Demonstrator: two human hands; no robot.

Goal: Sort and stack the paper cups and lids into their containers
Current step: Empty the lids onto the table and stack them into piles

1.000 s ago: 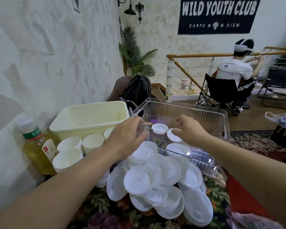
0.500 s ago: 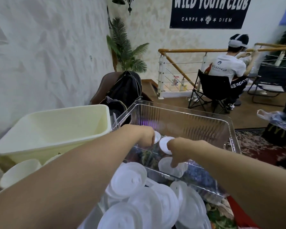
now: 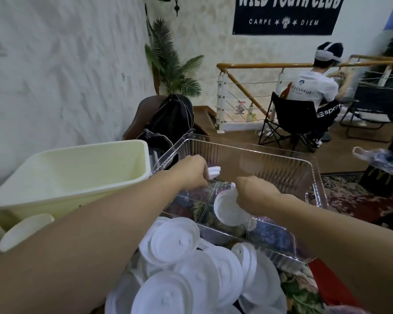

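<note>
Both hands are reaching inside the clear ribbed bin (image 3: 247, 159) to stack lids: my left hand (image 3: 191, 172) is pinching a small lid (image 3: 213, 171), my right hand (image 3: 255, 194) gripping a larger lid (image 3: 227, 209). Loose lids (image 3: 191, 268) are piling just before it.

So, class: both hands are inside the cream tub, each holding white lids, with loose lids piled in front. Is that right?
One detail is wrong: the hands are in the clear bin, not the cream tub, which stands left of it. The head view shows the left hand and right hand each holding white lids there, with the lid pile in front.
</note>
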